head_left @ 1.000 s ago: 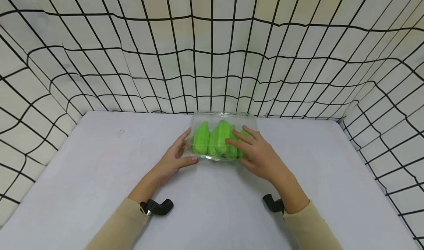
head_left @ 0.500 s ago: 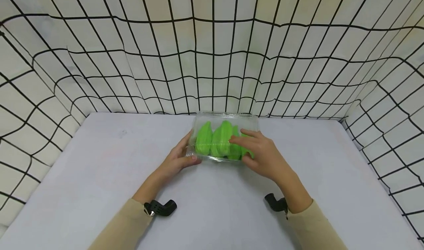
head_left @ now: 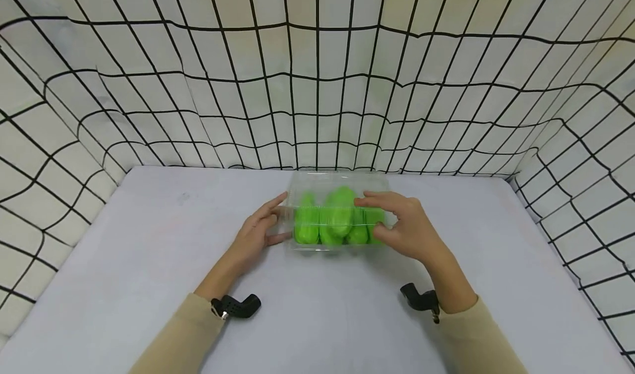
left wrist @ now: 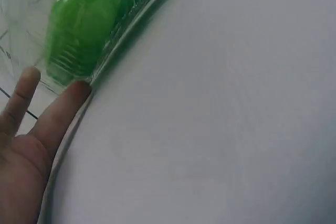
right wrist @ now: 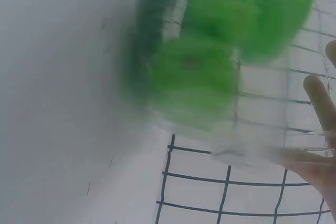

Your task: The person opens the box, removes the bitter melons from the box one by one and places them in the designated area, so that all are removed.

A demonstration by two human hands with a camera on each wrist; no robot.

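A clear plastic clamshell box stands near the far edge of the table, with several green, ribbed, elongated pieces inside it. My left hand is at the left end of the box, its fingers mostly straight. In the left wrist view, the thumb reaches the box's lower corner. At the other end my right hand holds the box's right side, index finger over the top and thumb lower down. The right wrist view is blurred; fingers show beside the plastic there.
A white table lies under the box and forearms. Black netting over a pale wall rises behind the table and along both sides. A black camera mount sits on the left wrist, another on the right.
The box has shifted a little toward me and tilted, so its front side shows more. My right hand has moved slightly right, onto the box's end; the left hand's thumb has drawn back from the front corner.
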